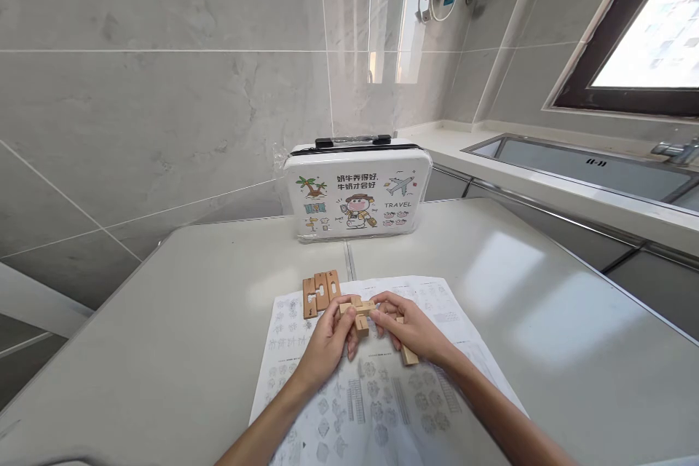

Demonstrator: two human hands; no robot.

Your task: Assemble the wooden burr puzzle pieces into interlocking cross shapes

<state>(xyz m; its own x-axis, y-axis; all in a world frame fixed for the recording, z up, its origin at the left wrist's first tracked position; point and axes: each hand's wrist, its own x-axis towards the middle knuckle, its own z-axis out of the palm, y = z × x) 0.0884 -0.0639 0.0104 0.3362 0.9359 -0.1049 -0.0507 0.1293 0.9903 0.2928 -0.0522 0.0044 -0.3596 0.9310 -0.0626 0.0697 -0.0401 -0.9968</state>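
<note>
My left hand (328,342) and my right hand (411,328) meet over a printed sheet (382,393) and both pinch a small cross of notched wooden puzzle pieces (359,312). A further wooden bar (407,354) pokes out from under my right palm and rests on the paper. Three more notched wooden pieces (320,293) lie side by side at the sheet's top left corner, just beyond my left hand.
A white cartoon-printed case with a black handle (357,193) stands at the table's (164,349) far edge against the tiled wall. A counter with a steel sink (590,167) and tap runs along the right, under a window.
</note>
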